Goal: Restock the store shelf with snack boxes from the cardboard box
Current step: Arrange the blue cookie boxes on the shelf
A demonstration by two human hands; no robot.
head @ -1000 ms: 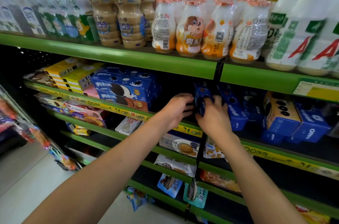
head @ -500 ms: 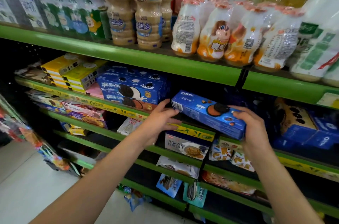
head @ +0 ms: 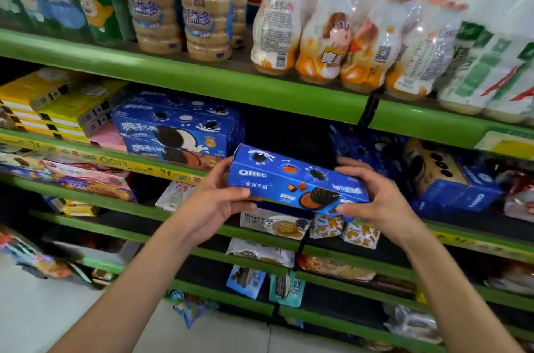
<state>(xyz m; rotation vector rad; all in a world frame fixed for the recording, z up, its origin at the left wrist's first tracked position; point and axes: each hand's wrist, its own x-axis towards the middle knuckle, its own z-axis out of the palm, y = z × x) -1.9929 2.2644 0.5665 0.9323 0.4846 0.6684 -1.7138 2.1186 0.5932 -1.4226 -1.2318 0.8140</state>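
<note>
A long blue Oreo box (head: 291, 179) is held level in front of the green shelf (head: 179, 170), lying lengthwise with its front facing me. My left hand (head: 213, 199) grips its left end, thumb across the front. My right hand (head: 372, 196) grips its right end, fingers over the top and thumb beneath. Behind the box lies a dark gap in the shelf row. Stacked blue Oreo boxes (head: 173, 133) sit to the left of the gap and more blue Oreo boxes (head: 450, 188) to the right. The cardboard box is not in view.
Yellow snack boxes (head: 57, 104) sit at the far left of the same shelf. Drink bottles (head: 332, 35) crowd the shelf above. Lower shelves hold biscuit packets (head: 277, 225) and bags. Pale floor (head: 43, 309) shows at bottom left.
Both hands drew the blue box out of the shelf gap toward me. It turned from end-on to lengthwise, and my left hand now grips its left end.
</note>
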